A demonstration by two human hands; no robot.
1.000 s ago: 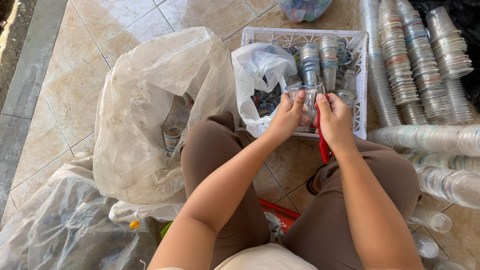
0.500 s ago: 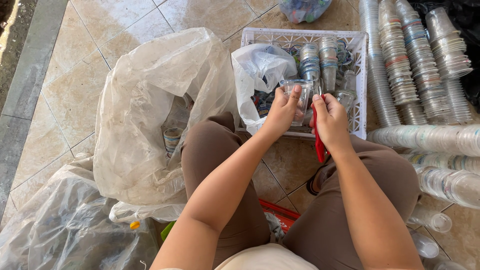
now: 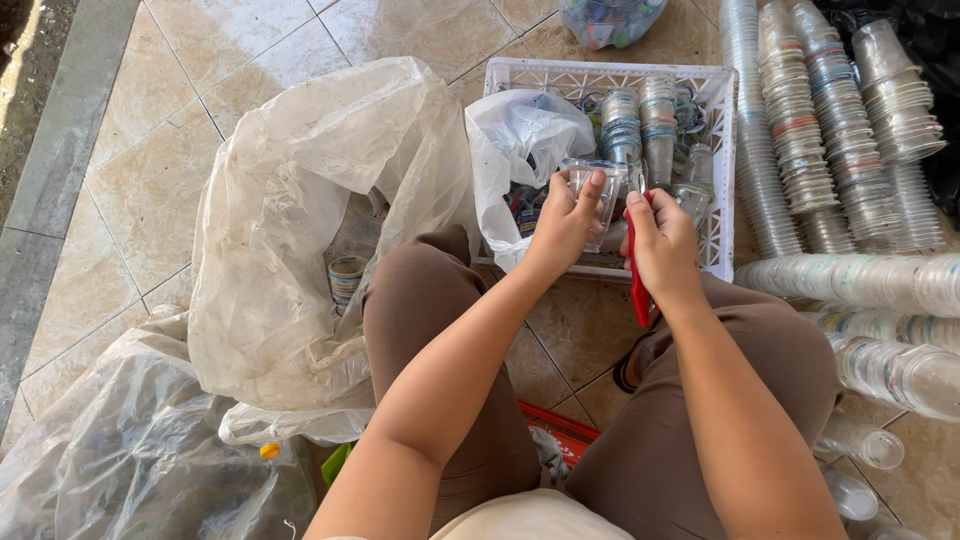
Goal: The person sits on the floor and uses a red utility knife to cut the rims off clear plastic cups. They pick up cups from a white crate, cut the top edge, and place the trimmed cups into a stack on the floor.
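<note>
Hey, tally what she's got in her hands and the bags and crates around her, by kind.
Clear plastic cup in the left hand: 1
Red-handled cutter in the right hand: 1
White plastic crate: 1
Large clear plastic bags: 2
White bag in the crate: 1
Total: 6

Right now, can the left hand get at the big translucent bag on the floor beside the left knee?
Probably not at once: the left hand holds a clear plastic cup over the white crate. The big translucent bag lies open beside the left leg, nothing between.
</note>
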